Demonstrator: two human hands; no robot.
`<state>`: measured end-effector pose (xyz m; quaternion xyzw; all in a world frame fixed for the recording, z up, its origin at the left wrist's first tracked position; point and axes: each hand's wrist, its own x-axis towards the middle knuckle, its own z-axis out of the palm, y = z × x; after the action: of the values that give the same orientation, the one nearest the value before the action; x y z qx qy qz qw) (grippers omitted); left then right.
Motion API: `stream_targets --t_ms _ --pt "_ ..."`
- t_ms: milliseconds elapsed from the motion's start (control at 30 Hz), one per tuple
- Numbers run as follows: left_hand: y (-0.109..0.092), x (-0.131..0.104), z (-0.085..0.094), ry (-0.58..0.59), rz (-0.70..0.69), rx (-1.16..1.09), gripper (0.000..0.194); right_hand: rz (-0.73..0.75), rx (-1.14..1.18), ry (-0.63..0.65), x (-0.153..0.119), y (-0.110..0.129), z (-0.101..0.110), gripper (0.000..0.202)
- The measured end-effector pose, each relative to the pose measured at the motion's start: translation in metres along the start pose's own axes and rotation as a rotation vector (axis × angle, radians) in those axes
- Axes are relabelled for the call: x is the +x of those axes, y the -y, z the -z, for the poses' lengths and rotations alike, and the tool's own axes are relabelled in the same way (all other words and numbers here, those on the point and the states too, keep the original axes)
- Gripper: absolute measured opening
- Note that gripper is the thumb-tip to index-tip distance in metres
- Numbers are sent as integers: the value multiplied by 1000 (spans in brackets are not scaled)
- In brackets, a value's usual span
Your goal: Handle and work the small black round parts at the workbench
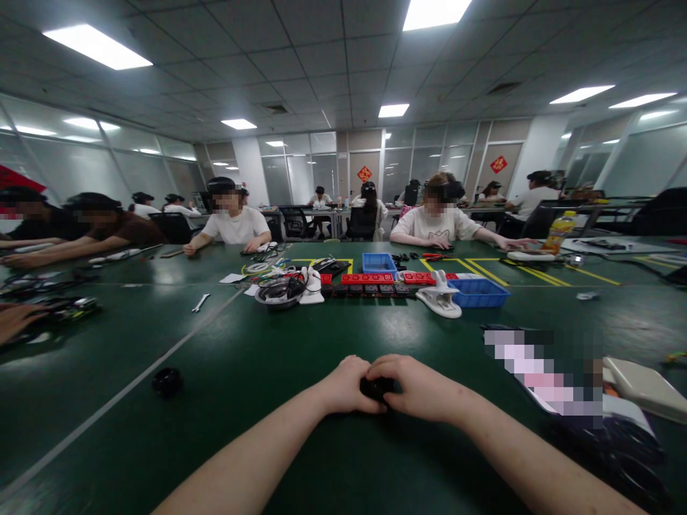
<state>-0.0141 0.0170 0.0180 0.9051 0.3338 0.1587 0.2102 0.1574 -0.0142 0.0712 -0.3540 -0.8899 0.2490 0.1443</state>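
Observation:
Both of my hands meet over the dark green table [268, 458], close in front of me. A small black object [377, 388], partly covered by fingers, sits between them; its exact kind does not show. My left hand [348, 385] wraps it from the left, thumb toward me. From the right, my right hand [416, 386] curls its fingers over the top and presses a thumb to its side. Off to the left lies a separate black, ring-like piece [167, 383], not touched by either hand.
Ahead stand red power strips [368, 279], blue bins [479, 293] [378, 262], a white clamp base [441, 297] and a bowl of cables [279, 295]. A wrench [201, 303] lies left. At right are a pixelated flat item [542, 375] and a beige case [647, 386]. People sit opposite.

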Motion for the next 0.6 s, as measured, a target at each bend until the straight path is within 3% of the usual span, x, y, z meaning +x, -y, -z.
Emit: stream_targets --t_ms 133,333,433,600 --pt "4 2 -2 27 -24 -8 19 74 59 36 1 -1 -4 38" --pt "5 2 -4 25 -3 18 22 128 71 -27 3 0 -13 36" --pt "1 0 -1 -13 10 -28 43 105 101 -123 3 4 -9 32" --pt "-9 -4 -2 -98 130 -33 81 -189 -26 -286 2 7 -5 20"
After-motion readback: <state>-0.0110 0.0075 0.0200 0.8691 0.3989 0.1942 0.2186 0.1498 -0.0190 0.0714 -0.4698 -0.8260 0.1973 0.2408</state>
